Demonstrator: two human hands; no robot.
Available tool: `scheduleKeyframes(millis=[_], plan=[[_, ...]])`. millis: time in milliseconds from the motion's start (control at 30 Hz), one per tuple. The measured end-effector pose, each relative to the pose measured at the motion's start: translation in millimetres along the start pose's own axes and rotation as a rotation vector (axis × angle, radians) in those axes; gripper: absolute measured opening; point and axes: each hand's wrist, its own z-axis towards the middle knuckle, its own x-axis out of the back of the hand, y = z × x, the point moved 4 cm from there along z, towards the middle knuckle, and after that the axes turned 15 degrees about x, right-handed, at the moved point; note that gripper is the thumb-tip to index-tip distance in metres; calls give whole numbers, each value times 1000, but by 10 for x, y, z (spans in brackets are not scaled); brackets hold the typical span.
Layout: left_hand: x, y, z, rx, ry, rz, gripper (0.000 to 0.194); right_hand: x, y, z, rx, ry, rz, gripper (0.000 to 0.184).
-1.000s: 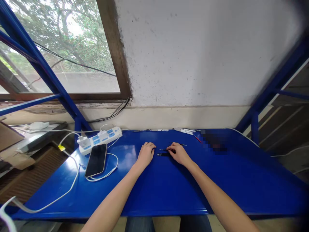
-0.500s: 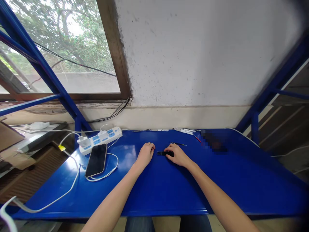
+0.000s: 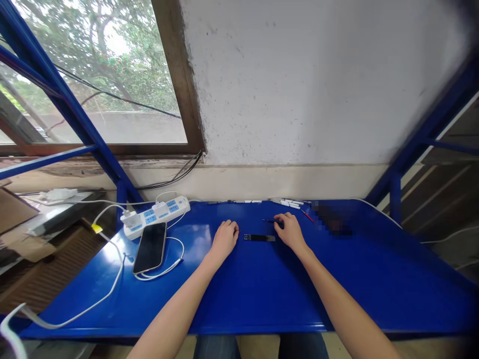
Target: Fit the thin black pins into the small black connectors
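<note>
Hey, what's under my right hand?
A thin dark rod sticks out leftward from under your right hand; the hand covers its other end, and anything else beneath can't be seen.

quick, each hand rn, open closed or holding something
Left hand: on the table, loosely curled, nothing seen held.
Right hand: fingers at the thin dark stick; firm grip can't be told.

Both bare forearms reach forward from the lower edge, angled inward. The left hand [image 3: 225, 238] rests palm down, fingers together and slightly curled; the right hand [image 3: 291, 232] lies lower at the wrist, its thumb and index finger bent toward each other.
</note>
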Motion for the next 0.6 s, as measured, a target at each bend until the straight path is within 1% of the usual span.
scheduleKeyframes(millis=[100, 200, 300, 433, 600], plan=[[7, 6, -8, 7, -5, 5, 13, 42, 146, -44, -165, -14, -160, 24], [18, 9, -11, 20, 1, -41, 13, 35, 254, -81, -249, -19, -210, 23], [21, 1, -4, 59, -6, -164, 12, -5, 344, -91, -261, -6, -208, 20], [20, 10, 8, 91, -13, -391, 10, -52, 430, -87, -258, 6, -214, 17], [13, 41, 30, 114, -36, -662, 12, -67, 440, -75, -232, 35, -199, 7]])
